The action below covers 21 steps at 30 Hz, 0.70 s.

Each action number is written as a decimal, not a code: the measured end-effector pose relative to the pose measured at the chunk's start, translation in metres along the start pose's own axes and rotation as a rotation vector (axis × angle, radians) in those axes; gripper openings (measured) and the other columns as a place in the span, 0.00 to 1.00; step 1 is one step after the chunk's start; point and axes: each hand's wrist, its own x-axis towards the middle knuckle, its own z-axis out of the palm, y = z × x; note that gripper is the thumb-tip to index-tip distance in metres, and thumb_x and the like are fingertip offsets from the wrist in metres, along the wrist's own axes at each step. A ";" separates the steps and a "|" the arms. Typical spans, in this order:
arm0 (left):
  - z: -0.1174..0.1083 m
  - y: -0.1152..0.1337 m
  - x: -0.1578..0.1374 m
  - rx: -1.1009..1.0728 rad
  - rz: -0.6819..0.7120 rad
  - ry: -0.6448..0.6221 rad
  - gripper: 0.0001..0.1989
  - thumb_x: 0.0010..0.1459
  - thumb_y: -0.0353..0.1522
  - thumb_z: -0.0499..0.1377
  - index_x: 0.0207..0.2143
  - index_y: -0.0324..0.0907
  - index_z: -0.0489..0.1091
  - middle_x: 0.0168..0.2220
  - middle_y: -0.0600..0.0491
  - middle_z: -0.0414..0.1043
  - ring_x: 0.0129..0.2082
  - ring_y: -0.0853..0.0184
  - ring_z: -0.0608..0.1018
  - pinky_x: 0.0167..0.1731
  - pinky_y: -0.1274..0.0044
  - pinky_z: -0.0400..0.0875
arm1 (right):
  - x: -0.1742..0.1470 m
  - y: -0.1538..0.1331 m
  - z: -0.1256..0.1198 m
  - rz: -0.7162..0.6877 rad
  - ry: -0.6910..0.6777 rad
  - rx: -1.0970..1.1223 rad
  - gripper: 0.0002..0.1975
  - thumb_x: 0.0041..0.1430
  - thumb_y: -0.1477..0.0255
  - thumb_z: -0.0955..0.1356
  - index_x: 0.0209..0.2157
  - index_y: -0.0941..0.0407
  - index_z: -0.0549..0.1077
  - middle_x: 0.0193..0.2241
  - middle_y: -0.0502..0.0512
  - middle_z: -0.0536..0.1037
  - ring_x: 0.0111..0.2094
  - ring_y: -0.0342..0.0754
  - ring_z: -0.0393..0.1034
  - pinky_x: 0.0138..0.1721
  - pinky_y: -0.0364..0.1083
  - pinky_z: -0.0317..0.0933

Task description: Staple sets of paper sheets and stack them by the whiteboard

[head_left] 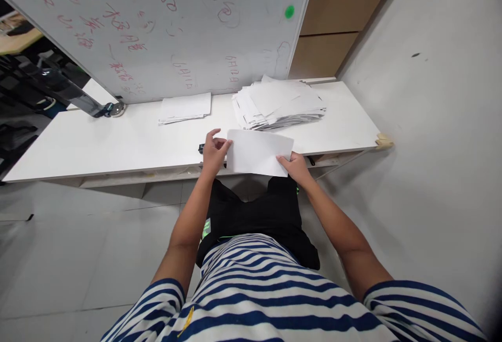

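Observation:
A white sheet of paper (257, 152) is held up between my two hands at the front edge of the white table. My left hand (214, 149) pinches its left edge between thumb and fingers, with the index finger raised. On the other side, my right hand (295, 166) grips the lower right corner, thumb on top. Just behind the sheet lies a large, uneven pile of papers (280, 100). Farther left, a smaller, neater paper stack (186, 106) rests near the whiteboard. A small black object (201, 148), partly hidden, is beside my left hand; I cannot tell its kind.
A whiteboard (164, 33) with red writing and round magnets stands along the back of the white table (98, 146). Brown panels (329, 44) and a grey wall (431, 138) bound the right side. A shelf (172, 175) runs under the tabletop. A dark post-like object (74, 93) is at left.

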 end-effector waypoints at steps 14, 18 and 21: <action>-0.045 -0.050 0.035 0.807 0.148 -0.316 0.17 0.58 0.43 0.63 0.48 0.46 0.73 0.49 0.43 0.73 0.52 0.46 0.70 0.53 0.58 0.63 | -0.006 0.024 0.023 0.395 -0.061 0.368 0.13 0.43 0.70 0.76 0.34 0.58 0.81 0.38 0.58 0.86 0.35 0.53 0.81 0.32 0.46 0.73; -0.046 -0.045 0.035 0.745 0.120 -0.338 0.17 0.57 0.42 0.64 0.46 0.47 0.72 0.47 0.44 0.73 0.50 0.48 0.70 0.51 0.60 0.64 | -0.003 0.026 0.027 0.388 -0.121 0.317 0.13 0.45 0.69 0.76 0.35 0.58 0.81 0.40 0.59 0.86 0.37 0.55 0.82 0.31 0.46 0.73; -0.045 -0.045 0.037 0.733 0.119 -0.345 0.17 0.56 0.42 0.64 0.46 0.47 0.73 0.46 0.44 0.73 0.49 0.48 0.71 0.52 0.60 0.64 | -0.003 0.022 0.031 0.377 -0.139 0.290 0.13 0.45 0.69 0.76 0.36 0.57 0.81 0.41 0.59 0.85 0.38 0.56 0.82 0.33 0.47 0.74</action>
